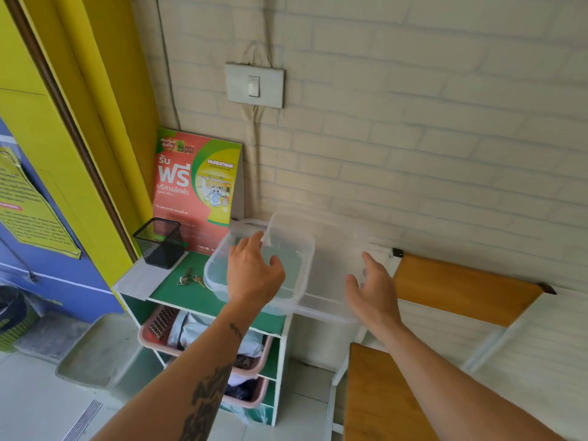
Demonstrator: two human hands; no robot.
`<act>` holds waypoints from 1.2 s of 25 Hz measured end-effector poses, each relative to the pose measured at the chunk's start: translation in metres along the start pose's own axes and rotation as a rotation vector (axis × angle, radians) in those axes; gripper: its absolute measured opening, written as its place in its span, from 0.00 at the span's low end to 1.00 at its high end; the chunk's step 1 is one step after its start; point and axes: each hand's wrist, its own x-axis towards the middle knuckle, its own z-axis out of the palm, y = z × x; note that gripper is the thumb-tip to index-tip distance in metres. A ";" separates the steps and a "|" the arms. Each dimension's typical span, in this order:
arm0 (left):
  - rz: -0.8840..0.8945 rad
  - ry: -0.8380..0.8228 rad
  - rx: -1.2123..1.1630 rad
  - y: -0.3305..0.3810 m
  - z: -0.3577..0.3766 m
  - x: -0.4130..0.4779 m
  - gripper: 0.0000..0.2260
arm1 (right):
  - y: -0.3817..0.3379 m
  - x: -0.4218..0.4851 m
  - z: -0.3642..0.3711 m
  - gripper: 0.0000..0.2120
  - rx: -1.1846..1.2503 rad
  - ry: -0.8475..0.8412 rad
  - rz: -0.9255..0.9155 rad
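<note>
Left hand (254, 275): over the clear container, fingers bent down at the lid's 9 o'clock edge; grip cannot be told.
Right hand (372, 291): at 3 o'clock of the left hand, fingers spread and relaxed beside the lid's 3 o'clock edge.
Lid (331, 249): clear, blurred, tilted, between both hands.
Container (213, 272): clear, rounded, on the green tabletop (171, 291) of a small shelf unit.
Keys (190, 278): on the tabletop, 9 o'clock of the container.
Mesh cup (160, 243): black, at 10 o'clock.
Poster (197, 186): leaning on the wall, 11 o'clock.
Switch (254, 86): on the brick wall, 12 o'clock.
</note>
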 end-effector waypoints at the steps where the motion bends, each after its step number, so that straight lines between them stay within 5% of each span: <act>1: 0.010 -0.013 0.018 0.009 0.009 -0.013 0.24 | 0.014 -0.007 -0.013 0.30 -0.005 -0.003 -0.003; 13: -0.050 -0.392 0.207 0.054 0.169 -0.177 0.21 | 0.213 -0.100 -0.107 0.29 -0.213 -0.090 0.167; 20: -0.076 -0.653 0.282 0.007 0.271 -0.197 0.17 | 0.311 -0.116 -0.066 0.31 -0.260 -0.128 0.372; 30: -0.185 -0.806 0.273 -0.066 0.381 -0.210 0.24 | 0.421 -0.101 0.008 0.32 -0.224 -0.174 0.573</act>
